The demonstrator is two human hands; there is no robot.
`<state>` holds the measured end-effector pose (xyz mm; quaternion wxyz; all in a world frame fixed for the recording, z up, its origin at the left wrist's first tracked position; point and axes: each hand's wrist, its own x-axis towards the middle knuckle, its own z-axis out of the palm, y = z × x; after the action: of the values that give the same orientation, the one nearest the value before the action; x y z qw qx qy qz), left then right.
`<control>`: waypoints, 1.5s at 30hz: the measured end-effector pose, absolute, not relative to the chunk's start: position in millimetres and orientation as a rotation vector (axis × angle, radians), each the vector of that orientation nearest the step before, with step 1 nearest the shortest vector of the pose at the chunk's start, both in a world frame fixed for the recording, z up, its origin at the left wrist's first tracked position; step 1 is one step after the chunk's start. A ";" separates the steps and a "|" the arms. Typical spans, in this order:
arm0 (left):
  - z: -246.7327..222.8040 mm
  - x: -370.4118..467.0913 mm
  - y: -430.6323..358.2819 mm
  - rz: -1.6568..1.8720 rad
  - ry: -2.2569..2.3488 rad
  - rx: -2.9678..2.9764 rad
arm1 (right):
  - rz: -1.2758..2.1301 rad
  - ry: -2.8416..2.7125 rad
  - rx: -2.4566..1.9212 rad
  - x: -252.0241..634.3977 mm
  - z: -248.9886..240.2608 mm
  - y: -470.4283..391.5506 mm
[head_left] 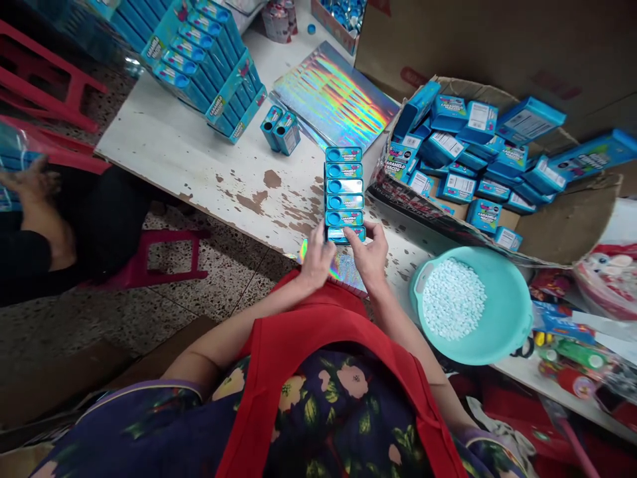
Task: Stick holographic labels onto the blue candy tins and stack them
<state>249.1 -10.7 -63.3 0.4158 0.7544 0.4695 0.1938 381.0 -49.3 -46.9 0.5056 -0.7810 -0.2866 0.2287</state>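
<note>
Blue boxes (344, 202), six in a close row with their narrow printed ends facing up, stood on the worktop (199, 156) directly in front of the person. At the near end, the right hand (369, 257) had its thumb on top of the nearest box (337, 234) and its fingers bent around the right side, pinching that corner. The left hand (316, 260) had its fingertips at the opposite side; how firmly they pressed, I could not tell.

Such boxes looked light and fairly stiff, probably thin card with a glossy, slightly slippery skin that might dent under a hard squeeze. Their short sides seemed the best hold, gripped low and evenly so the row would not fan apart.

Just under the wrists, a shiny sheet (348, 271) lay at the worktop's edge. Beyond the row lay more rainbow-coloured sheets (331, 93), with two upright boxes (280, 131) to their left and filled display packs (204, 63) farther off. To the right were a carton (592, 222) of loose boxes and a turquoise tub (510, 309) holding white pellets (452, 299).
</note>
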 end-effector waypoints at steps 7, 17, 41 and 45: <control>-95.1 216.0 -22.6 0.235 1.125 2.284 | 0.857 -0.639 -1.636 406.3 -55.2 -67.2; -118.0 270.9 -20.5 -0.153 0.508 2.310 | 1.083 -0.855 -2.135 434.1 -146.0 -150.9; -105.3 302.8 -16.3 -0.120 0.599 1.916 | 0.360 -1.027 -2.231 391.7 -57.2 -179.1; -61.8 286.5 -29.6 0.014 0.395 1.336 | 0.508 -0.822 -2.073 403.0 -9.7 -168.0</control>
<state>286.5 -29.6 -61.8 0.7669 0.6153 0.1819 0.0064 403.0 -168.0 -9.7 0.4143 -0.8249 -0.3271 0.2021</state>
